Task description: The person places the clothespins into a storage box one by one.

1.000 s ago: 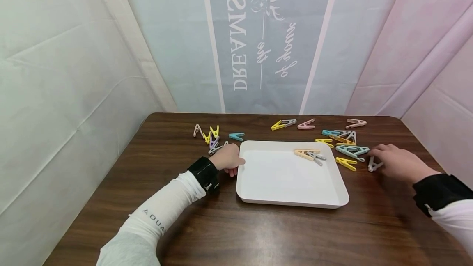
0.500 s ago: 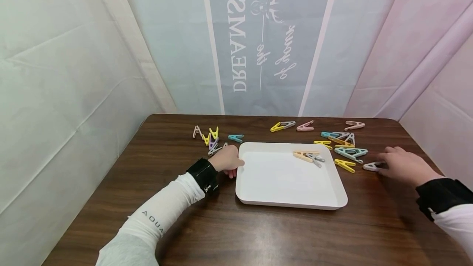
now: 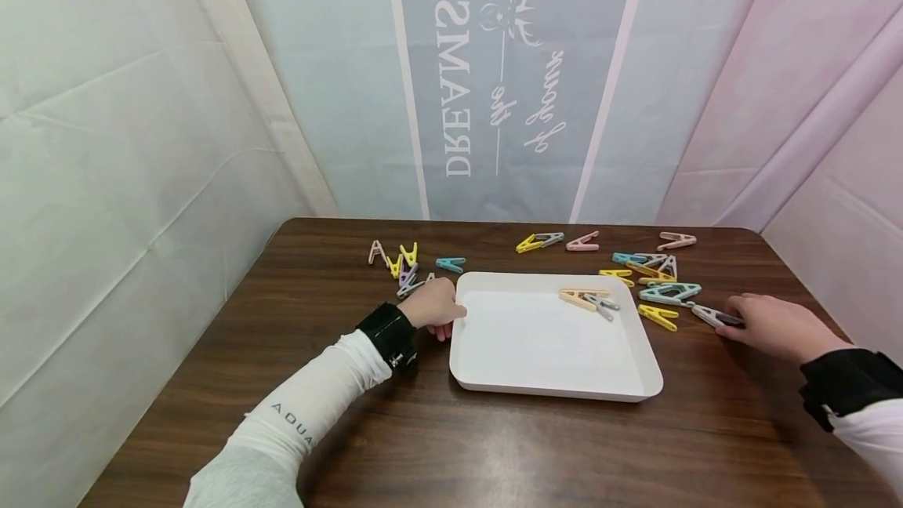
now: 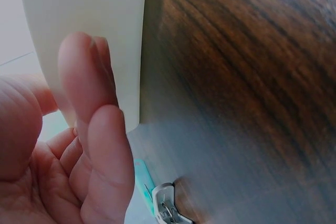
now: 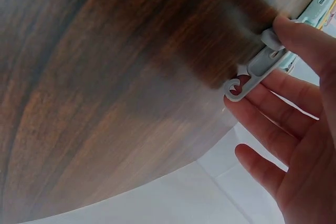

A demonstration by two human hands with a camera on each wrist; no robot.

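At the left wall of the white tray (image 3: 553,393), the left hand (image 3: 432,306) grips the rim, thumb on the inner side and fingers outside, as the left wrist view (image 4: 100,114) also shows. Right of the tray, the right hand (image 3: 779,326) holds a grey clothespin (image 3: 711,315) low over the table. In the right wrist view that grey clothespin (image 5: 261,65) lies between the thumb and the fingers of the right hand (image 5: 310,145). Inside the tray are a light orange clothespin (image 3: 578,299) and a grey one (image 3: 603,305).
Several clothespins lie beyond the tray's right side, among them a yellow one (image 3: 658,317) and a teal one (image 3: 669,294). Others stand or lie behind the tray, such as a pink one (image 3: 583,242), and at its left, including a blue one (image 3: 450,264). A curtain hangs behind the table.
The grey clothespin by the right hand has turned, its one end now pointing toward the teal clothespin. The right hand has shifted slightly nearer the front. The left hand keeps its place.
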